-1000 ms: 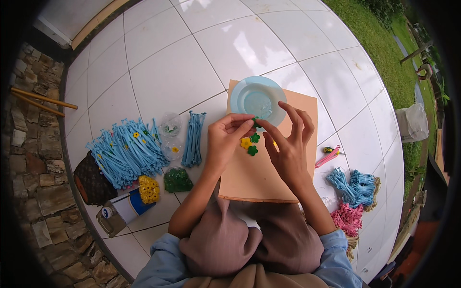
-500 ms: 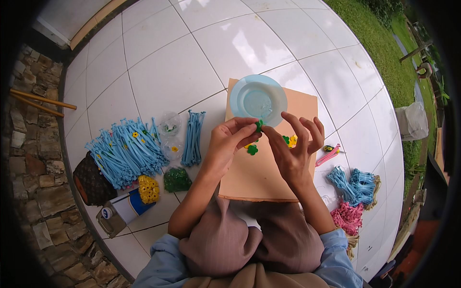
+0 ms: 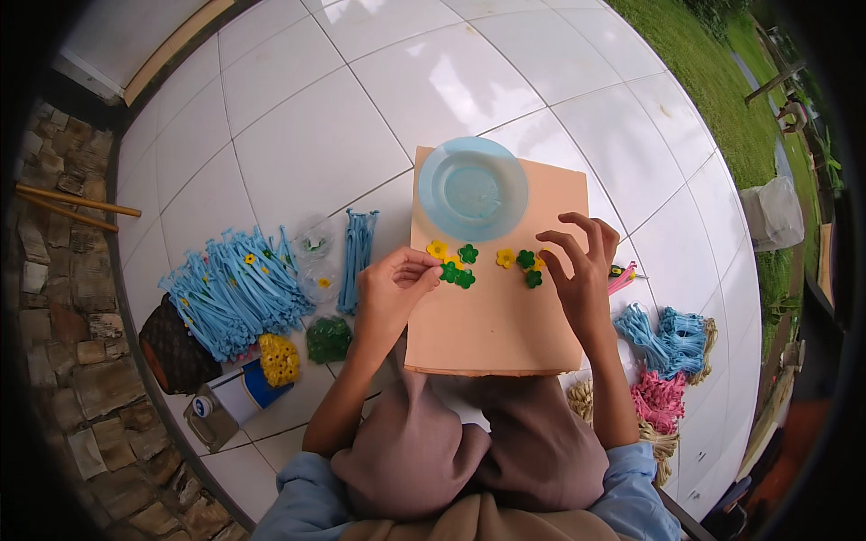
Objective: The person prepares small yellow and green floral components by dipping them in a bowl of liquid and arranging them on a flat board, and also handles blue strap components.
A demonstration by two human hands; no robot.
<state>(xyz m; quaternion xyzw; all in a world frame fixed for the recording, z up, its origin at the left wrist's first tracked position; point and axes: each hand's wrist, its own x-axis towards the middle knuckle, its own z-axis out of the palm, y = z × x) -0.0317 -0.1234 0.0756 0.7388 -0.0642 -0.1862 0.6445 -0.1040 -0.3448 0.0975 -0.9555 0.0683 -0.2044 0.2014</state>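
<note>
My left hand (image 3: 395, 287) is closed in a pinch over the left part of a tan board (image 3: 492, 329), its fingertips at the edge of a green plastic flower (image 3: 448, 271). Beside that flower lie a yellow flower (image 3: 437, 249) and more green flowers (image 3: 467, 253). My right hand (image 3: 585, 270) hovers over the board's right side with its fingers spread and curved, nothing visible between them. Close to its thumb sits a second small cluster, with a yellow flower (image 3: 505, 259) and green ones (image 3: 534, 279). A light blue translucent plate (image 3: 431, 194) rests at the board's far end.
Left on the tiled floor are a heap of light blue straps (image 3: 239, 288), a smaller bundle (image 3: 358, 261), bags of yellow flowers (image 3: 279, 359) and green flowers (image 3: 328, 340), and a metal can (image 3: 236, 397). Blue (image 3: 681, 343) and pink bundles (image 3: 658, 403) lie right.
My hands have parted from over the plate's near edge. The left came down leftward to the left cluster with a green flower; the right moved right, near the other cluster. My view shifted slightly.
</note>
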